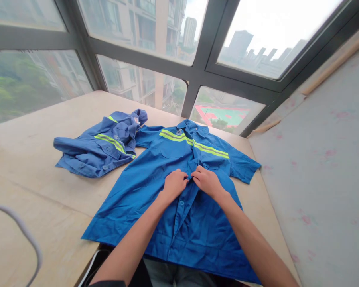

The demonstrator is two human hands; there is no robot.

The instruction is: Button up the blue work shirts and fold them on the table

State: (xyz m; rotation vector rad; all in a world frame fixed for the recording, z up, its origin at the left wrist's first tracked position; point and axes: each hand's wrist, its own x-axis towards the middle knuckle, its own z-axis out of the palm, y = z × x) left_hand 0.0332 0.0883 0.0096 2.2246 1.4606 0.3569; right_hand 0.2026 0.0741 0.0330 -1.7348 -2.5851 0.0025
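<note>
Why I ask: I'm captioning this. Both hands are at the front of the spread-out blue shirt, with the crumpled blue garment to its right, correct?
No: the head view shows the crumpled garment to the left of the spread-out shirt; the rest holds.

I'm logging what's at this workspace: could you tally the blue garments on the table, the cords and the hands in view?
Blue garments: 2 (spread shirt, crumpled garment)
Cords: 1 (pale grey cord)
Hands: 2 (left hand, right hand)
Total: 5

Shirt placket (182, 202) partly hidden by the hands (176, 183), grey cable (23, 229) cut off at left and bottom edges.
</note>
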